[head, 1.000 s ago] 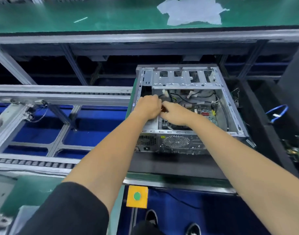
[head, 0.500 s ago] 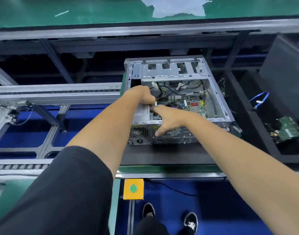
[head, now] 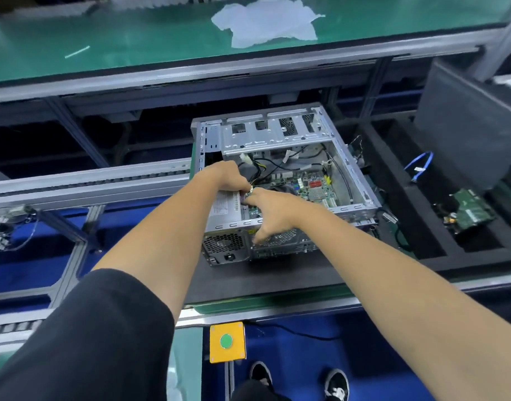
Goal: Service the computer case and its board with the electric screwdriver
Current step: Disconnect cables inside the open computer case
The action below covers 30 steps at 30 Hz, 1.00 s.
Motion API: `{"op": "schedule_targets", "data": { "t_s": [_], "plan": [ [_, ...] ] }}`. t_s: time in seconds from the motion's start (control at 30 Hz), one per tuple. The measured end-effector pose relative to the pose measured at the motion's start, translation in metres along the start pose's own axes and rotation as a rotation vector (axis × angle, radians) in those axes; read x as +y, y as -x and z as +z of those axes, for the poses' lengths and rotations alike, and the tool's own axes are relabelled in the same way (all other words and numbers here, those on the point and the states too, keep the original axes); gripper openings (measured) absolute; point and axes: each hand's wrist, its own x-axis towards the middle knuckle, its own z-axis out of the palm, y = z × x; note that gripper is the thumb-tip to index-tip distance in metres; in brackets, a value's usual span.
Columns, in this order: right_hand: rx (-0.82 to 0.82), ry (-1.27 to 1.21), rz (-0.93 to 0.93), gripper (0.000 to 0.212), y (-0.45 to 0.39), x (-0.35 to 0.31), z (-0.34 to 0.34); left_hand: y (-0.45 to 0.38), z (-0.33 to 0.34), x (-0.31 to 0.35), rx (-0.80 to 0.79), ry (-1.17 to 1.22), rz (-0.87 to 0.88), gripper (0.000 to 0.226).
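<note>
An open grey computer case [head: 359, 208] lies on a black pallet [head: 263, 277], its rear fan grilles facing me. Inside it are the green board [head: 312, 185], a silver power supply [head: 225, 209] at the left and loose black and yellow cables [head: 258, 166]. My left hand [head: 222, 176] is curled over the power supply and grips a small cable connector [head: 250, 193]. My right hand [head: 273, 211] meets it there, thumb and forefinger pinching the same connector, its other fingers spread down over the case's rear edge. No electric screwdriver is in view.
A green bench with a crumpled white sheet [head: 265, 23] runs along the back. A roller rail [head: 89, 180] lies left of the case. At the right a black foam tray holds a green circuit board [head: 471, 209] and a blue cable [head: 422, 166]. A yellow button box [head: 226, 341] sits below.
My right hand has drawn back from inside the case, and its free fingers now spread down over the rear edge. Both hands stay together at the connector. My head has moved closer.
</note>
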Motion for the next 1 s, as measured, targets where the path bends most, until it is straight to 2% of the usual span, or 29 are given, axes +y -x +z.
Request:
{"op": "schedule_targets", "data": {
  "t_s": [0.07,0.13,0.2,0.27,0.3,0.4,0.5,0.6,0.67,0.8,0.9,1.0],
  "plan": [
    [0.011,-0.031,-0.003,0.101,0.008,-0.001,-0.002,-0.002,-0.001,0.0,-0.028,-0.02,0.001,0.037],
    [0.036,-0.211,-0.015,0.085,0.019,-0.002,-0.009,-0.004,-0.003,0.001,0.007,-0.084,0.029,0.03],
    [0.142,-0.343,0.016,0.058,0.031,0.002,-0.026,-0.006,-0.006,0.01,0.156,-0.106,0.096,0.021],
    [0.276,-0.35,0.112,0.035,0.043,0.012,-0.049,-0.007,-0.011,0.029,0.3,-0.035,0.173,0.024],
    [0.339,-0.345,0.163,0.035,0.05,0.019,-0.061,-0.008,-0.013,0.042,0.347,0.011,0.219,0.026],
    [0.522,-0.434,0.318,0.05,0.068,0.04,-0.085,-0.002,-0.017,0.086,0.439,0.135,0.358,0.035],
    [0.64,-0.5,0.412,0.047,0.085,0.062,-0.097,0.007,-0.015,0.129,0.469,0.301,0.473,0.04],
    [0.654,-0.547,0.426,0.025,0.109,0.084,-0.098,0.012,-0.004,0.163,0.434,0.341,0.525,0.026],
    [0.689,-0.526,0.451,0.034,0.127,0.102,-0.094,0.013,0.005,0.183,0.415,0.38,0.574,0.008],
    [0.815,-0.582,0.581,0.035,0.162,0.141,-0.083,0.005,0.021,0.225,0.355,0.42,0.627,0.012],
    [0.813,-0.59,0.649,0.023,0.182,0.174,-0.07,-0.006,0.033,0.261,0.301,0.37,0.637,0.012],
    [0.757,-0.629,0.685,0.02,0.192,0.218,-0.06,-0.03,0.048,0.299,0.237,0.283,0.566,0.011]
  ]
}}
